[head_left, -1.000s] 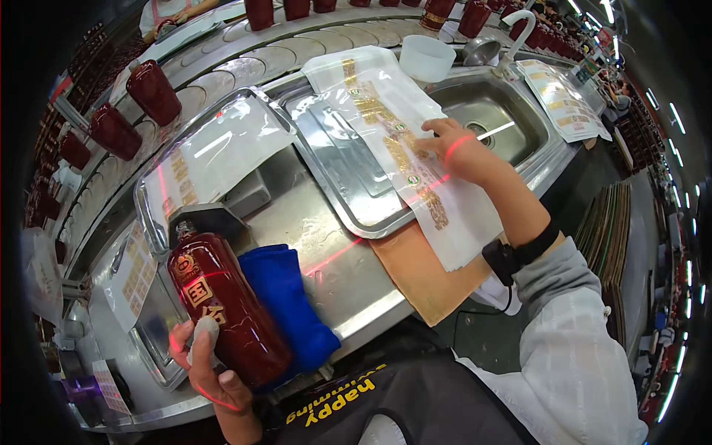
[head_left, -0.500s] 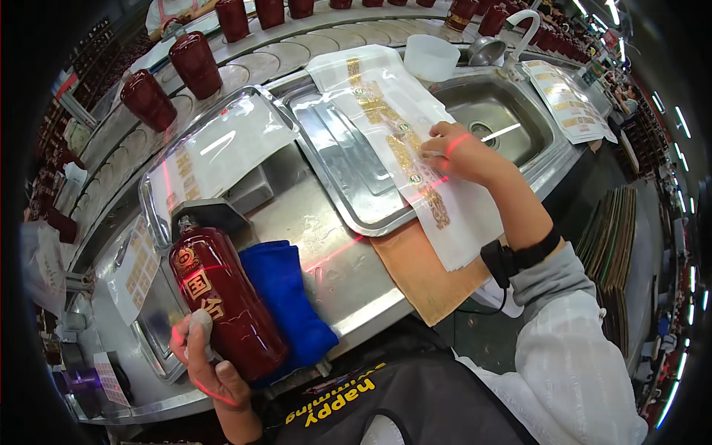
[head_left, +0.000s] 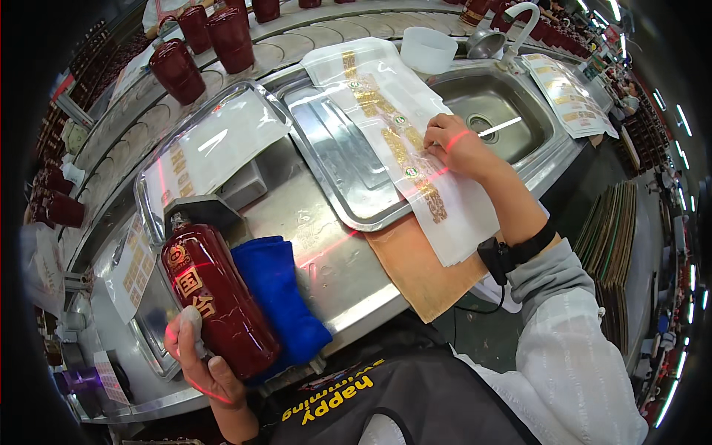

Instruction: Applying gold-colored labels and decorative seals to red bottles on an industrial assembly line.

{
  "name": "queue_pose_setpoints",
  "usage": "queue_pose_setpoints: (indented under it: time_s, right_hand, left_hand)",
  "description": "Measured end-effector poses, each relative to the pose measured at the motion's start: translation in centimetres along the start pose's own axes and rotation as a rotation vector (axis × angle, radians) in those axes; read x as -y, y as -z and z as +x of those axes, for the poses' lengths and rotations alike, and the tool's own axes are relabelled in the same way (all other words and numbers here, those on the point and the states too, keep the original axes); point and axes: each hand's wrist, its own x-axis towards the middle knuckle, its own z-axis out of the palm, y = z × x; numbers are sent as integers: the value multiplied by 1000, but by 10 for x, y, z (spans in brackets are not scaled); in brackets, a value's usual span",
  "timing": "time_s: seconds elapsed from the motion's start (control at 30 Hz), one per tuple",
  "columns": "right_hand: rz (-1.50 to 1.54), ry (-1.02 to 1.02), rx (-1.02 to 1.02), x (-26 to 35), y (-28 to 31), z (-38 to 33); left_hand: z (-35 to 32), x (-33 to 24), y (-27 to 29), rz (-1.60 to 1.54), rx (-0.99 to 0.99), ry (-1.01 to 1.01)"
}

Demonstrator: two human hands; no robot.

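Note:
A dark red glazed bottle [head_left: 222, 300] with gold lettering lies tilted on a folded blue cloth [head_left: 285, 297], its neck against a dark angled rest [head_left: 200, 211]. My left hand [head_left: 204, 363] is beside its lower left side, fingers apart, with a whitish cover on one fingertip; whether it presses on the bottle I cannot tell. White sheets with gold and green decals [head_left: 406, 159] lie over the ribbed drainboard of the sink. There my right hand [head_left: 456, 144] has its fingertips pinched together at the top sheet's right side, partly hiding the pinch.
A steel sink basin [head_left: 512, 111] with a white faucet [head_left: 528, 30] stands behind my right hand, near a white plastic tub [head_left: 429, 50]. Another decal sheet [head_left: 575, 93] lies at right. Red bottles [head_left: 178, 72] stand on the curved conveyor [head_left: 297, 48]. An orange-brown cloth [head_left: 426, 271] hangs over the front edge.
Red bottles on the conveyor have travelled to the right, and another has come in beside them. My right fingers have drawn closer together on the decal sheet. The left hand stays beside the bottle.

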Motion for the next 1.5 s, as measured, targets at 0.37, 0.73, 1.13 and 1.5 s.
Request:
queue_pose_setpoints:
  time_s: [0.37,0.73,1.13,1.5]
  right_hand:
    - [151,128,-28,-21,10,21]
    - [-1,44,87,-7,32,1]
    - [7,202,-46,9,17,-19]
    - [438,156,-29,0,36,7]
  left_hand:
    - [3,-10,6,129,30,-34]
    - [32,-62,-1,199,163,-185]
    - [64,-105,-30,539,469,-150]
    - [97,-136,-83,-42,619,63]
